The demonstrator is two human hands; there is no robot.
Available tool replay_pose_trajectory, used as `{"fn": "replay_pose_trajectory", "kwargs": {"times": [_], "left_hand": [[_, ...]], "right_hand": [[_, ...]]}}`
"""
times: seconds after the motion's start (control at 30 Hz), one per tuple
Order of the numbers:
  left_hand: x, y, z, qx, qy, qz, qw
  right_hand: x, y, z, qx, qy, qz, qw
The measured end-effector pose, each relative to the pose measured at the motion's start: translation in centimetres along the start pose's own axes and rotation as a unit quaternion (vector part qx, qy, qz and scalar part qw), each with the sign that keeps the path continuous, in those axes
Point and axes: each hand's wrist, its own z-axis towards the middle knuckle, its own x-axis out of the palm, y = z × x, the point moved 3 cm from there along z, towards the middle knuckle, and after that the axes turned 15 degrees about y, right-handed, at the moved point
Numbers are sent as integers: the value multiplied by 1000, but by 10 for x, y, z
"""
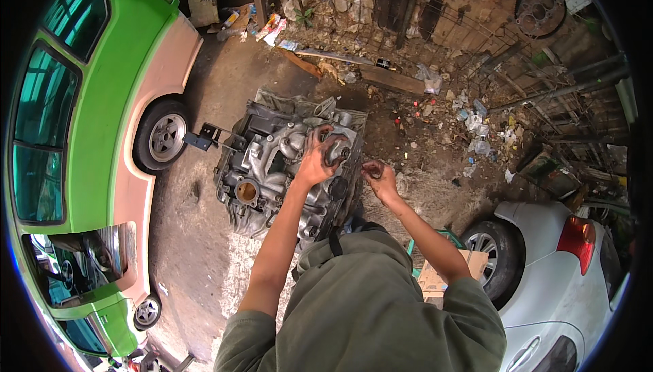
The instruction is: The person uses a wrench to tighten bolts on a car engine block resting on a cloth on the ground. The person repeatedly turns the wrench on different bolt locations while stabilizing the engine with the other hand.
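A greasy grey metal engine (275, 144) sits in front of me, with cast intake pipes on its top and a round, brass-coloured throat (246, 192) at its left front. My left hand (320, 158) reaches over the engine's right part, its blackened fingers curved around a small grey metal engine part (342, 149). Just off the engine's right edge is my right hand (381, 180). Its dirty fingers are curled together in a pinch; what they hold, if anything, is too small to make out.
A green and pink van (112, 93) stands at the left, and a silver car (544, 270) at the lower right. Close beside me on the right is a cardboard piece (452, 273). Litter (476, 127) and planks (391, 79) lie along the far wall.
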Motion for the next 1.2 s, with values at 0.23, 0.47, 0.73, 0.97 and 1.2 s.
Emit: {"fn": "replay_pose_trajectory", "kwargs": {"times": [0.23,0.47,0.73,0.97,1.2], "left_hand": [[1,0,0,-1,-1,-4,1000],[0,-1,0,-5,-8,8,1000],[2,1,0,-3,-7,2,1000],[1,1,-1,-10,-2,1,1000],[2,2,-1,-17,6,6,1000]], "right_hand": [[-32,30,15,-153,-50,-168,973],[-48,47,29,-275,-31,-251,928],[-54,60,41,-296,41,-308,903],[-57,69,49,-290,78,-331,895],[-61,79,56,-322,101,-375,863]]}}
